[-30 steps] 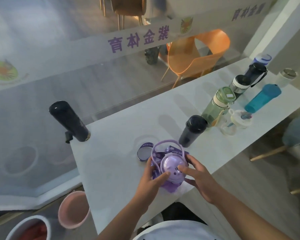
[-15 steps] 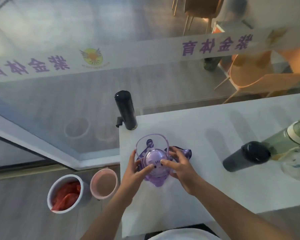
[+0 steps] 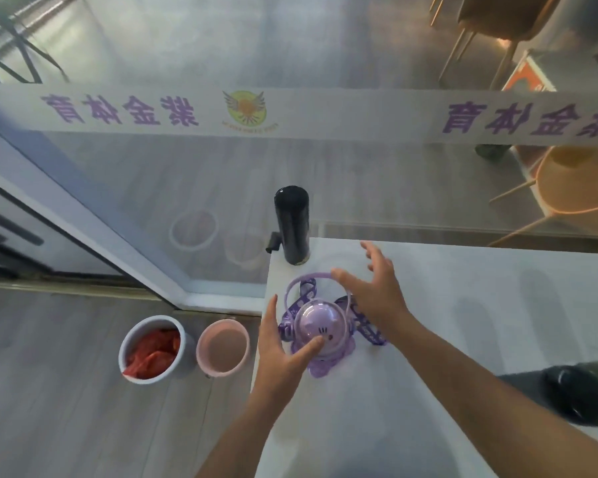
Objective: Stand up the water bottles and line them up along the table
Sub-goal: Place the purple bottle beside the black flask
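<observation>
Whereas both hands clasped it half a second ago, the purple dome-lidded plastic bottle (image 3: pixel 320 334) now stands upright near the white desk's (image 3: pixel 463 305) left end; the right hand (image 3: pixel 377 288) has lifted away, fingers spread, while the open left hand (image 3: pixel 280 346) keeps only its thumb on the lid.

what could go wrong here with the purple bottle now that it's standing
The purple bottle stands close to the table's left edge, so a nudge from the left hand, whose thumb rests on its lid, might push it off toward the buckets below. The right hand is open beside the raised carry handle; catching the handle or the loose strap could tip the bottle. The black bottle at the corner is also exposed.
</observation>
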